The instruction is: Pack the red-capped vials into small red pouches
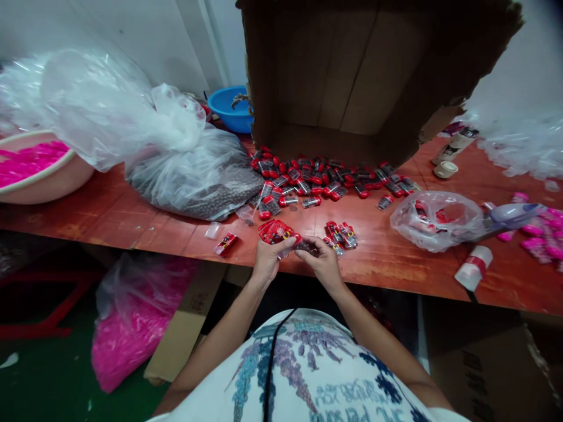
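Note:
At the table's front edge, my left hand (269,258) is closed around red printed cards (276,231), which fan out above its thumb. My right hand (323,261) meets it from the right, its fingers pinched at a small dark item beside the cards; its kind is unclear. Just right of my hands lies a small group of red-carded packs (341,234). To the left is a single red printed packet (226,244), with a small clear plastic piece (213,230) behind it. Many clear containers with red caps and dark contents (311,201) are heaped beyond my hands.
A large open cardboard box (334,70) stands behind the heap. On the left are a tied plastic bag of dark beads (197,176) and a basin of pink pieces (65,176). A clear bag (404,223) with red cards and a white roll (474,266) lie right.

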Motion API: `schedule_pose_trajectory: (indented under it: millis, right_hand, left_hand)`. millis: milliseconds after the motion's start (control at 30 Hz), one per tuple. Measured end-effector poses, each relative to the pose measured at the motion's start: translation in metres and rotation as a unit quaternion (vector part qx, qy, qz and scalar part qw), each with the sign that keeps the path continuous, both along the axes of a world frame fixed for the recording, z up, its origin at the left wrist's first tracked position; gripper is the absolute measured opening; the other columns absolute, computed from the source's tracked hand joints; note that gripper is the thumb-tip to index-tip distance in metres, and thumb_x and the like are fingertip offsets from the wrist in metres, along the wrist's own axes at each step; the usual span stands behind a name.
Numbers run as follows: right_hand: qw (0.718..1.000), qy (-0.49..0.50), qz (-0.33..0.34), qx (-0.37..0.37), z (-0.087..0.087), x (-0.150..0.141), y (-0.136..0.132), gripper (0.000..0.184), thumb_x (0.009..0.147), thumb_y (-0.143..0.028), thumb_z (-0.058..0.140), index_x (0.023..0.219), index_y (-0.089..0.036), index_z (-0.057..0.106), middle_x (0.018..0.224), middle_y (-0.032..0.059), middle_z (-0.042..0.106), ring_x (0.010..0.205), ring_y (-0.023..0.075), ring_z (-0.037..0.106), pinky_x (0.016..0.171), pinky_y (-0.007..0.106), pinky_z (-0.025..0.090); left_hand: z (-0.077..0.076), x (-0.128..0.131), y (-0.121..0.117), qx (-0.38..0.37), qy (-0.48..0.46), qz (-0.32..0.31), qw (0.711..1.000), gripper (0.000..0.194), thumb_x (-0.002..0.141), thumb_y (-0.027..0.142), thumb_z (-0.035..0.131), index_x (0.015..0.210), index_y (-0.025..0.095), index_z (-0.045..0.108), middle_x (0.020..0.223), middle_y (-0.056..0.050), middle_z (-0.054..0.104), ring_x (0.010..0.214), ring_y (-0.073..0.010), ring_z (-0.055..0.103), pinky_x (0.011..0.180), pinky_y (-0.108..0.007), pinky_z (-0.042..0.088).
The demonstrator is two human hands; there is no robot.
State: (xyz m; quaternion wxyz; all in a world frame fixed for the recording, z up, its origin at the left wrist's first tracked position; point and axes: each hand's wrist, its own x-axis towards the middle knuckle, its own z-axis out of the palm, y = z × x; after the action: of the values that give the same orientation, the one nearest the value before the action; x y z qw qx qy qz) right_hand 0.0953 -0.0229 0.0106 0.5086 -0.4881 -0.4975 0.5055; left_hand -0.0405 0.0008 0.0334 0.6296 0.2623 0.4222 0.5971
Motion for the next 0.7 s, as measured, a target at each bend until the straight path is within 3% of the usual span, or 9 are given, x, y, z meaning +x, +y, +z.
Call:
schedule_pose_trajectory:
  millis: [167,433,700]
  right_hand:
    - [1.000,0.020,0.004,0.010,0.004,0.004,-0.002,0.033,0.075,-0.032,0.071,0.107,-0.024,0.068,0.101,0.0031,0.067,0.093,0.0193,0.062,0.083,0.032,0.049]
    - [0.992,-0.094,-0.005,0.083,0.017,0.010,-0.007,0.035,0.078,-0.023,0.065,0.113,-0.028,0.068,0.085,0.0005,0.055,0.073,0.0127,0.053,0.064,0.024,0.045]
    - [0.990,-0.118,0.036,0.070,0.029,0.019,-0.006,0.036,0.079,-0.022,0.063,0.115,-0.029,0.067,0.087,0.0006,0.056,0.077,0.0132,0.054,0.065,0.024,0.043]
  left_hand:
    - [0.009,-0.003,-0.001,0.030,0.037,-0.040,0.998,0.029,0.052,0.012,0.082,0.076,0.014,0.067,0.073,-0.001,0.069,0.069,-0.0158,0.066,0.069,-0.028,0.053]
    - [0.006,0.006,-0.002,0.030,0.020,0.042,0.998,0.028,0.052,0.014,0.083,0.071,0.014,0.062,0.065,0.003,0.064,0.057,-0.0102,0.060,0.059,-0.023,0.051]
    - [0.006,0.008,-0.002,0.045,0.036,0.058,0.997,0.025,0.054,0.013,0.082,0.072,0.016,0.064,0.065,0.004,0.064,0.056,-0.0081,0.058,0.056,-0.019,0.047]
